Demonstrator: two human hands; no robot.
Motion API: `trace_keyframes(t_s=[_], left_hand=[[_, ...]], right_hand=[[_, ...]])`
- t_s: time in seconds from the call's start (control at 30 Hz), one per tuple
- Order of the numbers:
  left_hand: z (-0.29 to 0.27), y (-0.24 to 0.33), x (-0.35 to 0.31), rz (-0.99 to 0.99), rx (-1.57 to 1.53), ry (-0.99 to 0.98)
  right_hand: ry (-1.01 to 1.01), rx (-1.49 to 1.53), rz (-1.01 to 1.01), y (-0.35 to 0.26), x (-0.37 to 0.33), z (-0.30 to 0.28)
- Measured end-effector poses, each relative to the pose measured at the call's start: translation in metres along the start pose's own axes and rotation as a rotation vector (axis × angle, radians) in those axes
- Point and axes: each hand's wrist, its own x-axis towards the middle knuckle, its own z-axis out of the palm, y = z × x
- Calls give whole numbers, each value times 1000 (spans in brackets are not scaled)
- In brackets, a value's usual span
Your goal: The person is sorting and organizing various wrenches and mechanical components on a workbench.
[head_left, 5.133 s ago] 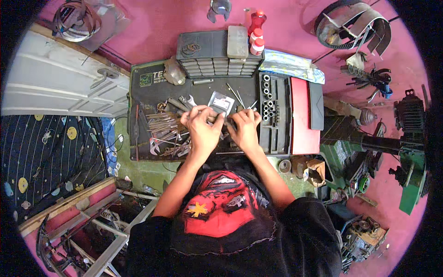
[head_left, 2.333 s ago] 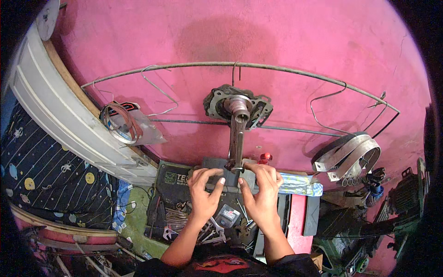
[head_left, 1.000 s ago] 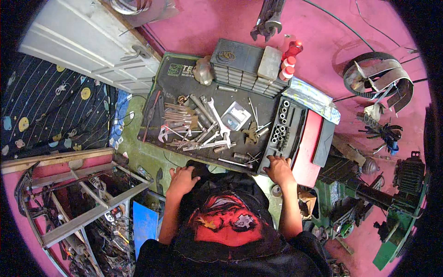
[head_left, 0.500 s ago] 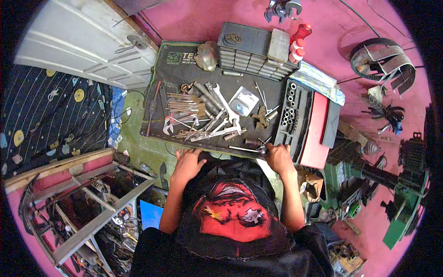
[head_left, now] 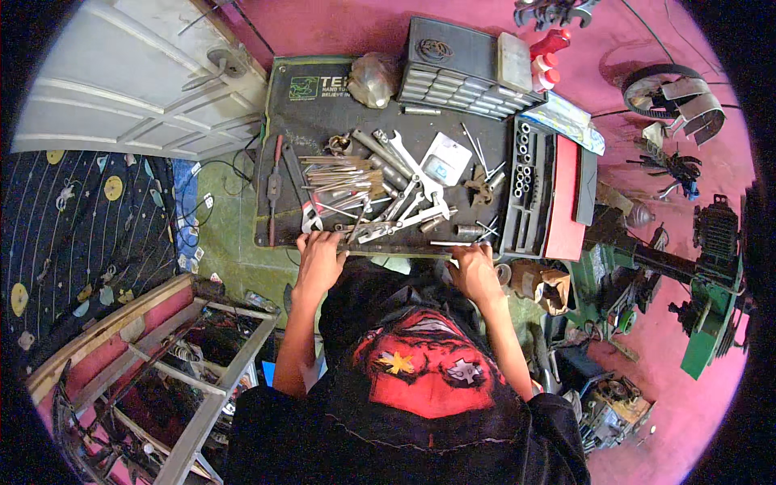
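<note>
My left hand (head_left: 321,265) rests on the front edge of the dark work mat (head_left: 323,121), its fingers stretched out and a little bent over the edge. Just beyond its fingertips lie an adjustable wrench with a red handle (head_left: 310,215) and a heap of loose tools. At the same edge, further right, my right hand (head_left: 477,273) lies with fingers apart, and I see nothing held in it. A thin metal bar (head_left: 454,243) lies right by its fingertips. Beyond are a large open-end wrench (head_left: 420,174), a bundle of thin rods (head_left: 343,174) and a dark cylindrical socket (head_left: 470,230).
To the right sits a socket tray (head_left: 525,174) beside a red panel (head_left: 563,202). A small-drawer cabinet (head_left: 465,81) and a plastic bag (head_left: 373,79) stand at the back. A metal frame (head_left: 210,404) is low left; a green machine (head_left: 703,331) is at far right.
The view has shifted, and the bench now sits nearer to me. My left hand has come up onto the bench edge. My right hand has drawn back slightly and left of the tray.
</note>
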Motion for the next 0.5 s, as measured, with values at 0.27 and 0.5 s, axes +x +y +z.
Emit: trace_keyframes(t_s=[0.27, 0.5], left_hand=[[-2, -33, 7, 51, -27, 38], [1, -39, 15, 94, -6, 49]], right_hand=[[0, 79, 70, -46, 26, 8], [22, 80, 5, -83, 50, 19]])
